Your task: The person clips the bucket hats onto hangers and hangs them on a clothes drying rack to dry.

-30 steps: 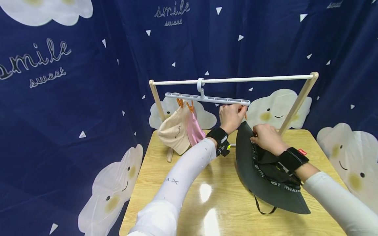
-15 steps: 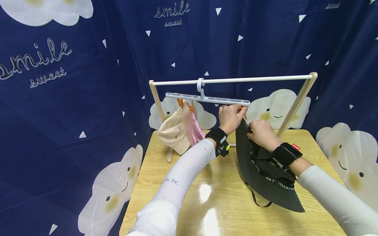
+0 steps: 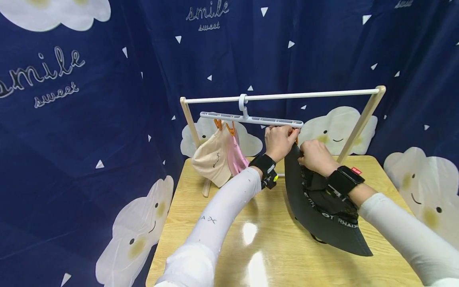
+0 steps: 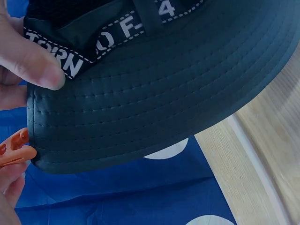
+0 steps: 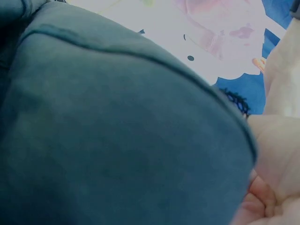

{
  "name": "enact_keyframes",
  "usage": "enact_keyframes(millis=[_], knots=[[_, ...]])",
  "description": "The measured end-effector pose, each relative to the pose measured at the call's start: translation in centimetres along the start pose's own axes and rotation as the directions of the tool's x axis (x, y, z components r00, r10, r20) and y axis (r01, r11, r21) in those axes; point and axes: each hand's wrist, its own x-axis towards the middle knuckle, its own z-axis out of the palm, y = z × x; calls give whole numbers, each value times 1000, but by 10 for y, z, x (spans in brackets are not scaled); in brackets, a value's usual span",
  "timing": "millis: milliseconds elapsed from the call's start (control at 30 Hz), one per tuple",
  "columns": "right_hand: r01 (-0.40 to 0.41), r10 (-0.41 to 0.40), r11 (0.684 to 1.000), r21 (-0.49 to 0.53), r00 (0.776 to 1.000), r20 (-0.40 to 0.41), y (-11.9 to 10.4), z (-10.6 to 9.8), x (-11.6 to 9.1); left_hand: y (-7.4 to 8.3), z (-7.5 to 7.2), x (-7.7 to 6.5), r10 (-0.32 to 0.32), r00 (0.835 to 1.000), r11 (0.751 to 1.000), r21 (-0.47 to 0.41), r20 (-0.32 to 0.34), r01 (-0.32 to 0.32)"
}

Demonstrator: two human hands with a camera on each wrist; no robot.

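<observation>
My left hand [image 3: 278,142] pinches an orange clothespin [image 4: 17,151] under the right end of the white hanger [image 3: 263,121]. A dark bucket hat [image 3: 305,203] with white lettering on its band hangs from my right hand [image 3: 317,158], which grips the end of its brim. In the left wrist view, the right thumb [image 4: 40,70] lies on the brim near the band. The clothespin's tips meet the brim's edge there; whether they clamp it I cannot tell. Dark fabric of the hat fills most of the right wrist view.
The hanger hooks over the white bar [image 3: 305,96] of a wooden-legged rack on the table [image 3: 272,239]. At its left, orange clothespins [image 3: 230,129] hold a beige cap [image 3: 212,161] and a pink cloth item [image 3: 236,157]. A blue curtain [image 3: 150,79] stands behind.
My right hand has moved left and slightly up, bringing the hat's brim close to the clothespin. My left hand has stayed nearly still at the hanger's right end.
</observation>
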Motion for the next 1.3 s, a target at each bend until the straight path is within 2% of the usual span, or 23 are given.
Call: enact_keyframes(millis=[200, 433, 667, 1033, 1300], knots=[[-52, 42, 996, 76, 992, 122, 6, -1, 8, -1, 2, -4, 34, 999, 998, 59, 15, -35], [-53, 36, 994, 93, 983, 178, 3, -8, 15, -5, 4, -4, 74, 997, 991, 109, -7, -73], [-30, 19, 995, 93, 993, 116, 0, -7, 18, -8, 5, -4, 113, 993, 989, 100, -45, -108], [-12, 9, 996, 84, 1000, 27, 5, 10, 18, -15, 11, -8, 150, 986, 983, 116, -73, -141], [-28, 26, 995, 93, 999, 26, 4, 14, 20, -18, 13, -7, 185, 980, 975, 139, -78, -173]])
